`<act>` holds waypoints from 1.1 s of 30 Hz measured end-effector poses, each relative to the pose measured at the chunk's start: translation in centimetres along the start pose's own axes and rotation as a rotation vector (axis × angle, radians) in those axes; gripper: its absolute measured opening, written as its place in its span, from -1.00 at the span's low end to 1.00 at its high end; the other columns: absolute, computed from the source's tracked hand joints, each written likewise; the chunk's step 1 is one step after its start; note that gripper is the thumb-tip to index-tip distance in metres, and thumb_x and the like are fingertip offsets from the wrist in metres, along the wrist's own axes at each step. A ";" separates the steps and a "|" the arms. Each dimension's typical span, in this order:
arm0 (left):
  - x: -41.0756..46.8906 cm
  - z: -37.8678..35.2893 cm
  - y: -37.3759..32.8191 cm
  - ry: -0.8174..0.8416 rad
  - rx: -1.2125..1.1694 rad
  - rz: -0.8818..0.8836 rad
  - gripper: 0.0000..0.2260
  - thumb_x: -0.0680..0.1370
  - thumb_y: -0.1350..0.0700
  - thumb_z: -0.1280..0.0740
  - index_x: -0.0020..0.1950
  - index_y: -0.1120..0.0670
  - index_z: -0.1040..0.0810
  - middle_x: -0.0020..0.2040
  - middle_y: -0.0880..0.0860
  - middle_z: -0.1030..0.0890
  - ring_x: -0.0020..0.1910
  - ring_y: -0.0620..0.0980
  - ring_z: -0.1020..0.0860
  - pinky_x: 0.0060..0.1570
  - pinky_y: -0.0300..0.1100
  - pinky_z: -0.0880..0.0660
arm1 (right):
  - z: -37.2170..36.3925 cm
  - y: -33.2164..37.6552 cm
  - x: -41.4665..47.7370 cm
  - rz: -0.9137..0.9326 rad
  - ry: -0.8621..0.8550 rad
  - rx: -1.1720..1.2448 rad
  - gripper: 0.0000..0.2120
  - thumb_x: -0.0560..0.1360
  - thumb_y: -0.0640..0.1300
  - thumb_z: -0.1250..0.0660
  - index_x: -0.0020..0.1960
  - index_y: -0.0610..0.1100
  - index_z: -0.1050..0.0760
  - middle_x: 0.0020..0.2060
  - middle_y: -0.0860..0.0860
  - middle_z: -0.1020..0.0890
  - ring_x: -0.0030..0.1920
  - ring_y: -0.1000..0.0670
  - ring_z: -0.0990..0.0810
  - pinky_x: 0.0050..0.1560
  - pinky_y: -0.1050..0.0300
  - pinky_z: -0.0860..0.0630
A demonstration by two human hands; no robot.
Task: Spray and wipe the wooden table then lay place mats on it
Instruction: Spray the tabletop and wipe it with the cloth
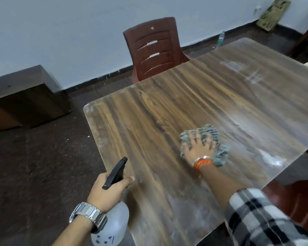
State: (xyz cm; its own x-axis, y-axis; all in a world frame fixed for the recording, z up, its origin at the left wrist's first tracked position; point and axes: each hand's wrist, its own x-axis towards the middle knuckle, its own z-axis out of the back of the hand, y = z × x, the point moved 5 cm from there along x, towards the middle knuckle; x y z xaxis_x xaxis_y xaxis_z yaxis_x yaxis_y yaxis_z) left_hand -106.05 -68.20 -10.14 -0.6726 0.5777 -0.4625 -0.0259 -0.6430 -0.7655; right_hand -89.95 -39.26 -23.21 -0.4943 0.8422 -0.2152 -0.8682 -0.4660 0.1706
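The wooden table fills the middle and right of the view, with wet, pale streaks on its right and near parts. My left hand grips a translucent white spray bottle with a black nozzle, held over the table's near left edge. My right hand lies flat, fingers spread, pressing a crumpled grey-green cloth onto the tabletop. No place mats are in view.
A dark red plastic chair stands at the table's far side. A low dark cabinet sits by the wall at left. A plastic bottle stands on the floor by the wall, and a board leans in the far right corner.
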 end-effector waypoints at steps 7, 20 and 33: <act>-2.2 -0.2 0.8 -0.142 -0.113 0.078 -0.64 0.48 0.11 -0.51 -0.28 0.40 -0.54 -0.52 0.21 -0.48 -0.51 0.11 -0.46 -0.29 -0.01 -0.42 | -8.5 14.0 -22.2 1.050 0.148 -0.275 -0.51 0.50 0.30 -0.05 0.41 0.26 -0.27 0.42 0.23 -0.32 0.51 -0.15 -0.12 0.40 -0.26 0.05; -7.9 -14.9 -2.2 -0.141 -0.176 0.178 -0.81 0.49 0.21 -0.47 -0.23 0.25 -0.54 -0.32 0.19 -0.50 -0.52 0.04 -0.42 -0.46 -0.17 -0.40 | 5.3 -27.7 1.6 -0.082 0.084 -0.032 -0.43 0.51 0.34 0.14 0.50 0.28 -0.01 0.55 0.15 -0.01 0.53 -0.18 0.04 0.45 -0.31 0.09; -13.7 -13.0 -0.1 -0.257 -0.137 0.211 -0.68 0.41 0.10 -0.53 -0.32 0.29 -0.50 -0.46 0.16 -0.45 -0.51 0.05 -0.44 -0.33 -0.09 -0.37 | -5.6 4.2 -21.9 1.196 0.322 -0.430 -0.44 0.57 0.23 0.04 0.53 0.16 0.01 0.55 0.08 -0.01 0.51 -0.24 0.27 0.39 -0.37 0.29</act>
State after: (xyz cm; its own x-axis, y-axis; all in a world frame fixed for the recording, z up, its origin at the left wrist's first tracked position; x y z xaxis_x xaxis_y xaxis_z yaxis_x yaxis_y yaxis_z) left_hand -87.23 -69.51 -9.55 -0.8170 0.2825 -0.5026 0.2215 -0.6510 -0.7260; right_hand -83.01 -61.17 -23.19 -0.8999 -0.2238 -0.3743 0.1970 -0.9743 0.1089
